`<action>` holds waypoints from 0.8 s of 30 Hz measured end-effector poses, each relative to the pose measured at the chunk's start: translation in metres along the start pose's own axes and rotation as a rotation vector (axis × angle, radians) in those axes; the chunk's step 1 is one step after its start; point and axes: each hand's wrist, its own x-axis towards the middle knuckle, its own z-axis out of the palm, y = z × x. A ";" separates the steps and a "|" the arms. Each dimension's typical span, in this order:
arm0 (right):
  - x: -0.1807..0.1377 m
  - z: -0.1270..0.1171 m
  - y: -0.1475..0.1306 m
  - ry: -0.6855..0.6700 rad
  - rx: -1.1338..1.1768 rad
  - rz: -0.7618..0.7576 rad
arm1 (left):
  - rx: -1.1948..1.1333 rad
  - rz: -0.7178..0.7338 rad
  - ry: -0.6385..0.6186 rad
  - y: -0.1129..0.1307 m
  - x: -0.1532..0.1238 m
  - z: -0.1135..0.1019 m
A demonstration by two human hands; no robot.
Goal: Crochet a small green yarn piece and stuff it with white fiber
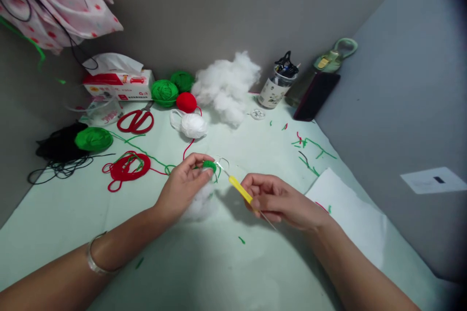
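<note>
My left hand pinches a small green crocheted piece between thumb and fingers. In my right hand is a crochet hook with a yellow handle. Its metal tip meets the right edge of the green piece; whether it is inside a stitch I cannot tell. Loose green yarn ends hang beside the piece. A tuft of white stuffing lies just below my left hand. Green yarn trails over the table from the left toward that hand.
Red scissors, a red yarn coil, a green yarn ball and black yarn lie left. Behind are a tissue pack, white yarn, stuffing, a pen cup and a phone. White paper lies right.
</note>
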 end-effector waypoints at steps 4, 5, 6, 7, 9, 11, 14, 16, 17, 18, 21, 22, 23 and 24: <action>0.008 0.009 0.008 -0.028 0.058 0.047 | 0.013 0.015 0.020 0.002 0.000 0.001; 0.009 0.009 0.009 -0.022 0.070 0.052 | 0.009 0.014 0.021 0.001 0.000 0.001; 0.010 0.010 0.010 -0.017 0.083 0.053 | 0.005 0.012 0.023 0.001 0.000 0.001; 0.011 0.010 0.011 -0.014 0.101 0.054 | 0.005 0.010 0.023 0.000 0.000 0.001; 0.012 0.009 0.014 -0.022 0.147 0.051 | 0.017 0.016 0.025 -0.002 0.000 0.000; 0.013 0.008 0.016 -0.040 0.205 0.048 | 0.049 0.039 0.038 -0.003 0.000 -0.001; 0.014 0.009 0.019 -0.087 0.329 0.033 | 0.160 0.113 0.089 -0.005 0.001 -0.003; 0.015 0.013 0.020 -0.120 0.421 0.029 | 0.287 0.200 0.124 -0.006 0.001 -0.004; 0.015 0.015 0.021 -0.132 0.458 0.029 | 0.347 0.246 0.132 -0.006 0.001 -0.004; 0.015 0.018 0.022 -0.141 0.486 0.030 | 0.392 0.284 0.132 -0.007 0.001 -0.004; 0.016 0.026 0.024 -0.144 0.518 0.043 | 0.457 0.332 0.098 -0.009 0.000 -0.002; 0.016 0.029 0.024 -0.137 0.513 0.046 | 0.467 0.332 0.083 -0.009 0.000 -0.001; 0.017 0.031 0.025 -0.123 0.502 0.047 | 0.477 0.330 0.066 -0.010 -0.001 0.000; 0.018 0.033 0.025 -0.102 0.482 0.044 | 0.485 0.328 0.050 -0.010 -0.002 0.002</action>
